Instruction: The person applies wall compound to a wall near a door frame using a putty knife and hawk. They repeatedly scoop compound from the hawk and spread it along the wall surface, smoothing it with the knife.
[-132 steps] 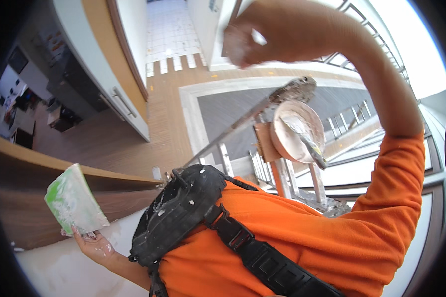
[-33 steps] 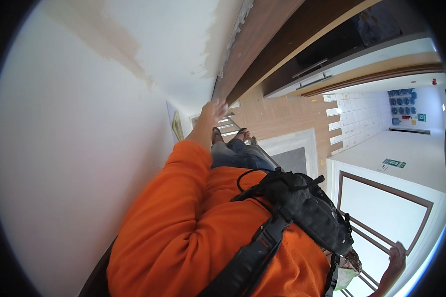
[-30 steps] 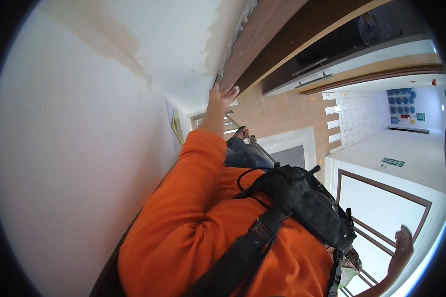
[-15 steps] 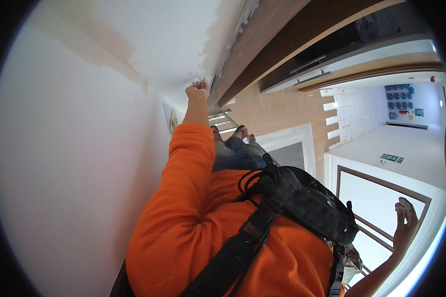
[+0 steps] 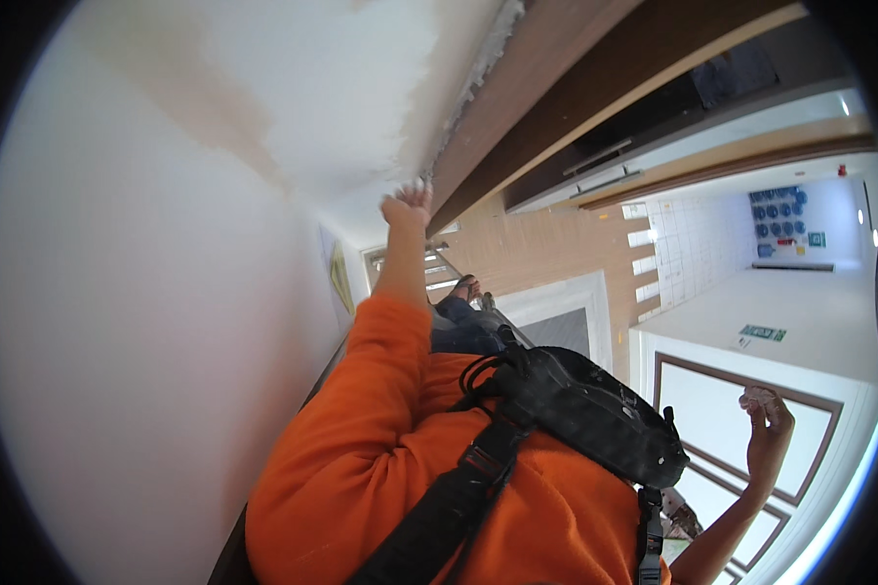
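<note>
My left arm in an orange sleeve reaches up along the wall. My left hand [image 5: 407, 205] is at the seam between the white wall [image 5: 166, 322] and the brown wooden frame [image 5: 537, 88], its fingertips blurred against the seam. Rough white filler [image 5: 482, 60] runs along that seam. Off to the right, my right hand [image 5: 771, 429] is raised, fingers bent round a small whitish lump [image 5: 755, 398] that looks like putty. White residue coats those fingers.
A black bag [image 5: 595, 414] hangs across my chest on straps. Below are metal rungs [image 5: 437, 263], my sandalled foot [image 5: 466, 288] and a wood-coloured floor [image 5: 527, 234]. White panels with brown trim [image 5: 732, 409] stand right; blue water bottles [image 5: 778, 214] are stacked far off.
My left hand has shifted slightly right and lower in view, against the seam. My right hand has moved left, its fingers now bent round the whitish lump. The whole view has tilted a little.
</note>
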Demonstrator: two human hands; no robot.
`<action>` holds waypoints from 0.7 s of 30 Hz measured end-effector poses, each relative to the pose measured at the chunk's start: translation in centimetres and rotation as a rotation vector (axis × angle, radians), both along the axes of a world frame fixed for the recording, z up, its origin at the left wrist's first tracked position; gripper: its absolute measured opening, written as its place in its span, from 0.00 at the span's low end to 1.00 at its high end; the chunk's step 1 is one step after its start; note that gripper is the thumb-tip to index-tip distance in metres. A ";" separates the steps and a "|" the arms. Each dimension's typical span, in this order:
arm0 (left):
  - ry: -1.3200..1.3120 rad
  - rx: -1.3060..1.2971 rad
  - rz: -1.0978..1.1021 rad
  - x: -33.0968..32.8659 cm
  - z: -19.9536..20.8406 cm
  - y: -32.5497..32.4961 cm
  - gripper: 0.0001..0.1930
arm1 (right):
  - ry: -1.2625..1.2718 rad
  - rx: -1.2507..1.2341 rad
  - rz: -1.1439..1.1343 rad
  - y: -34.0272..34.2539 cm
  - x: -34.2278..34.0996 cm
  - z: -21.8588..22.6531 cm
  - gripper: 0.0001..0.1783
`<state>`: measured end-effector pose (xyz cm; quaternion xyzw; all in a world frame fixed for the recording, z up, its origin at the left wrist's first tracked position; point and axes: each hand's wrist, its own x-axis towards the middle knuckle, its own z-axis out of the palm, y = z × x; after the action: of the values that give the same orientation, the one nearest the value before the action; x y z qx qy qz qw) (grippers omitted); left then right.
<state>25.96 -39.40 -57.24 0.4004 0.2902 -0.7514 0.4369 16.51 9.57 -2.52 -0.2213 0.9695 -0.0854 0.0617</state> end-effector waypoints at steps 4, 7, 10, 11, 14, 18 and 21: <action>-0.391 -0.337 -0.707 2.9 -7.6 5.6 0.19 | 0.012 -0.099 0.018 -2.7 -1.6 -2.5 0.02; -0.201 -0.184 -0.494 4.5 -5.8 7.4 0.18 | -0.012 -0.080 0.155 -4.1 -2.5 -4.4 0.03; -0.491 -0.386 -0.457 3.9 -7.0 6.7 0.18 | -0.101 0.056 0.164 -6.4 -3.3 -5.0 0.05; -0.472 -0.369 -0.514 4.2 -5.9 5.9 0.17 | -0.155 0.016 0.137 -6.9 -3.7 -6.0 0.06; -0.485 -0.378 -0.643 5.3 -1.7 2.9 0.17 | -0.248 0.038 0.149 -6.1 -6.3 -9.0 0.07; -1.407 -0.953 -0.721 4.3 3.0 1.8 0.14 | -0.248 -0.042 0.253 -5.0 -8.7 -14.5 0.08; -1.805 -1.512 -0.358 3.0 11.4 2.7 0.19 | -0.323 -0.014 0.317 -5.8 -9.8 -16.6 0.08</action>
<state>28.91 -36.68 -45.80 0.4602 -0.6988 -0.2289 0.4974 6.73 3.80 -19.17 -0.3549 0.8995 -0.1157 0.2272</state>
